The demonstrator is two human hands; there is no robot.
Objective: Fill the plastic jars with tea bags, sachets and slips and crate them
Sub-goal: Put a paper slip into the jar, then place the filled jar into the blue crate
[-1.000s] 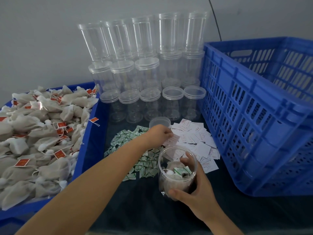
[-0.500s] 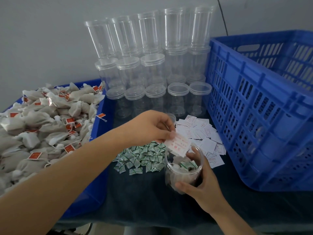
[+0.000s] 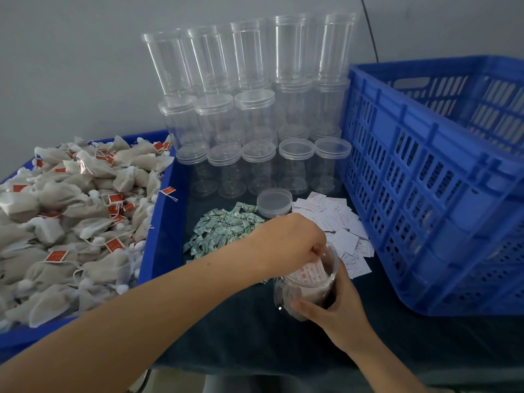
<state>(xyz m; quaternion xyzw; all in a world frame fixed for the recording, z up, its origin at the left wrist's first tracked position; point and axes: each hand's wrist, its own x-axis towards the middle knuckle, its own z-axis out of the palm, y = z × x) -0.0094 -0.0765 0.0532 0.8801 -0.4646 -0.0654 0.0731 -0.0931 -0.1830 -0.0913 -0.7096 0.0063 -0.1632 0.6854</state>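
Observation:
My right hand (image 3: 337, 307) grips an open clear plastic jar (image 3: 286, 296) low on the dark cloth; tea bags lie inside it. My left hand (image 3: 292, 245) hovers over the jar's mouth and pinches a white slip (image 3: 310, 275) with red print, which is partly inside the jar. The jar's loose lid (image 3: 274, 202) lies behind. Green sachets (image 3: 224, 231) are heaped left of the lid. White slips (image 3: 340, 225) are spread to its right. Tea bags with red tags (image 3: 65, 222) fill a blue tray (image 3: 158, 234) on the left.
Stacked clear jars (image 3: 255, 114) with lids stand at the back against the grey wall. A big blue slotted crate (image 3: 431, 177) takes up the right side, close to the held jar. The dark cloth (image 3: 241, 336) covers the table down to its near edge.
My left hand picked a slip from the white pile, carried it back, and now lowers it into the jar. My right hand has kept its hold on the jar.

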